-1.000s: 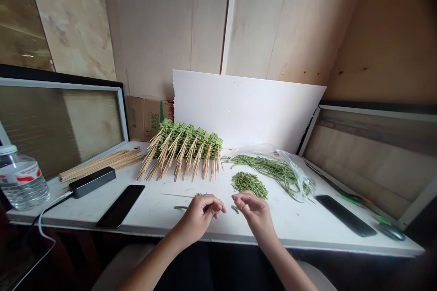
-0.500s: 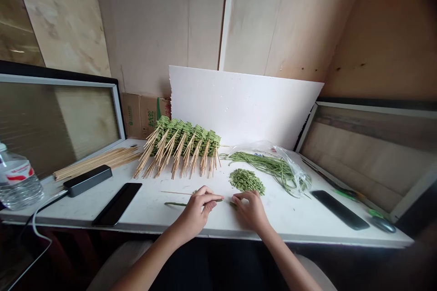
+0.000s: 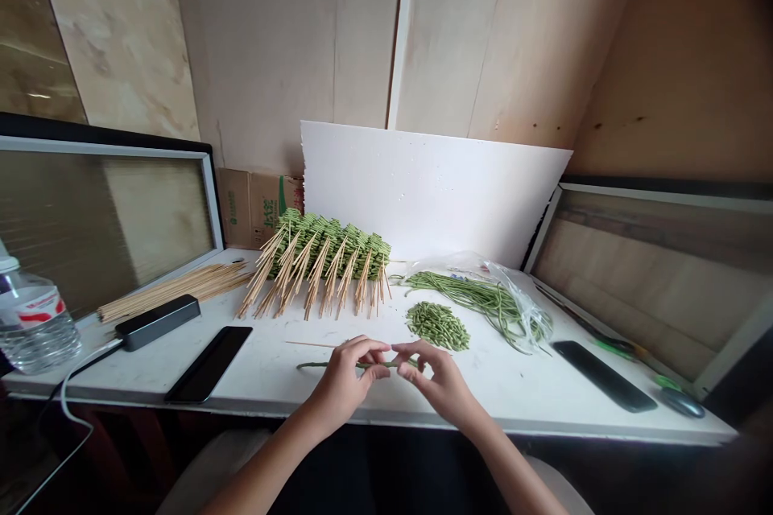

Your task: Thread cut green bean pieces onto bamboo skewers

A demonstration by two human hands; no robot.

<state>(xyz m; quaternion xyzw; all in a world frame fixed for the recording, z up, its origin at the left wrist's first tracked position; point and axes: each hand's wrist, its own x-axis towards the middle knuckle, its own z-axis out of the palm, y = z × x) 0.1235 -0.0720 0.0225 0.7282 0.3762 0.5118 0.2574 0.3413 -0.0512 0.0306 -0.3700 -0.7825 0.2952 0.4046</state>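
A long green bean (image 3: 311, 365) runs crosswise through both hands, low over the white table. My left hand (image 3: 351, 374) is closed on it, with the bean's tail sticking out to the left. My right hand (image 3: 436, 380) pinches the same bean near its right end, fingertips almost touching those of the left. Just behind the left hand lies a thin wooden skewer (image 3: 307, 344), partly hidden by the fingers. A heap of short cut bean pieces (image 3: 438, 325) sits beyond my right hand.
Skewered bean pieces (image 3: 329, 249) are stacked at the back. Loose skewers (image 3: 175, 290), a black box (image 3: 158, 322) and a phone (image 3: 208, 364) lie left, near a water bottle (image 3: 33, 318). Long beans (image 3: 465, 290) in plastic, a dark slab (image 3: 604, 375) and a mouse (image 3: 682, 401) are right.
My right hand has moved left and now meets the left hand on the bean. The bean's right end has shifted further right past the left fingertips.
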